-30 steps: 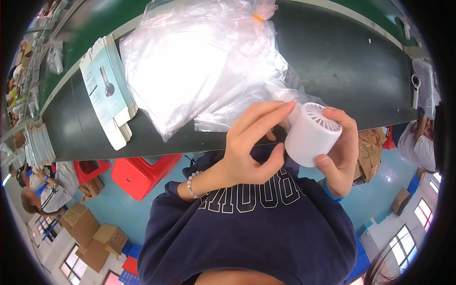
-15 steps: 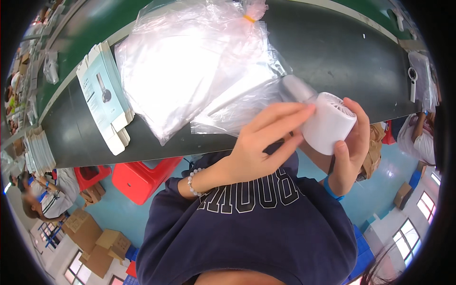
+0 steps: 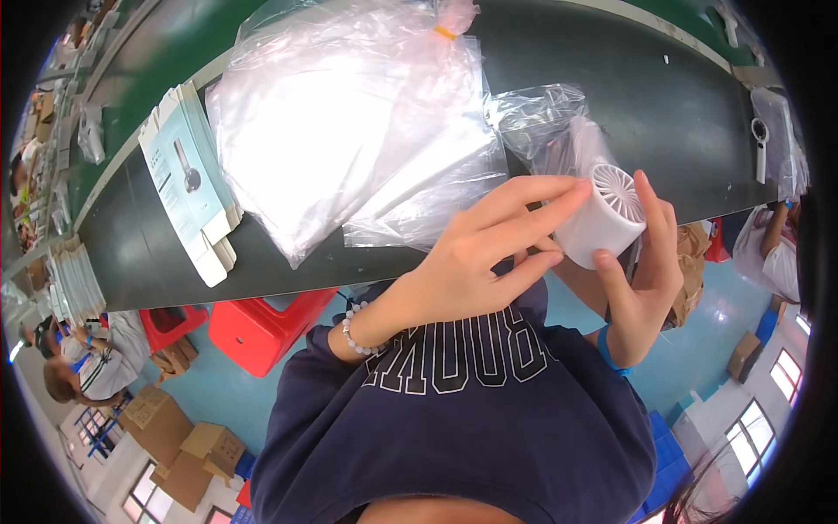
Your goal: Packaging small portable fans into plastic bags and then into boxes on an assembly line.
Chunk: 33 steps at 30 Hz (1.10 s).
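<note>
A white handheld fan [image 3: 602, 225] is raised above the near edge of the dark work table, its round slatted head tilted up. Its handle points away and looks to be in a clear plastic sleeve [image 3: 543, 109] whose loose end lies crumpled beyond it. My right hand [image 3: 653, 262] grips the head from the right, fingers at the rim and thumb on the near side. Pinching at the left side of the head is my left hand [image 3: 484, 240], with fingertips on the rim and thumb lower down. How far the sleeve covers the head I cannot tell.
A big pile of clear plastic bags [image 3: 323, 131] covers the table's middle. Flat printed cartons [image 3: 188, 179] are stacked to its left, with more cartons [image 3: 77, 278] farther left. Another handheld fan [image 3: 759, 148] lies far right. A red stool [image 3: 262, 336] stands below; people sit at both sides.
The fan's head has turned, so more of its slatted face shows. The clear sleeve's end has swung out and spread beyond the handle. Both hands stay on the fan.
</note>
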Each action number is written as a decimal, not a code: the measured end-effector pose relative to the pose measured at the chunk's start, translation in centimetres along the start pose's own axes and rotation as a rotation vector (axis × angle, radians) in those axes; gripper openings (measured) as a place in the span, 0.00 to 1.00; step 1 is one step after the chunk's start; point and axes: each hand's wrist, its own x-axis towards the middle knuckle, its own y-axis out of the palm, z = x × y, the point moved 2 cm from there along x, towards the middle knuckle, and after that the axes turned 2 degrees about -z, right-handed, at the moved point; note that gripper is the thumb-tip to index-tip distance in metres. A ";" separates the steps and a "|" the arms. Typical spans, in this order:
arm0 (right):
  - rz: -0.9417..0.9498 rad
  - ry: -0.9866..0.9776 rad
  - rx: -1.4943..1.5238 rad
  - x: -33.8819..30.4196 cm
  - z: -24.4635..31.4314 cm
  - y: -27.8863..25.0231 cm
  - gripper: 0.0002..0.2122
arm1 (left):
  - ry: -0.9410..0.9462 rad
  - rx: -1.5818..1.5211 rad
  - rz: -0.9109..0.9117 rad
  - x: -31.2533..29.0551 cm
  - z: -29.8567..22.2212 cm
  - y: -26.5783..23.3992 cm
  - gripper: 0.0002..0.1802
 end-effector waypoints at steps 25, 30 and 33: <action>0.013 0.064 0.077 0.7 -5.7 1.3 0.36 | -0.171 -0.916 0.203 0.4 -1.7 0.1 0.31; 0.155 -0.286 -0.056 10.1 -5.6 0.1 0.39 | 0.034 -0.124 -0.118 -1.5 -3.5 -6.2 0.26; 0.070 -0.116 0.012 17.1 -8.8 -1.5 0.29 | 0.036 0.394 -0.387 -4.2 -4.4 -12.7 0.21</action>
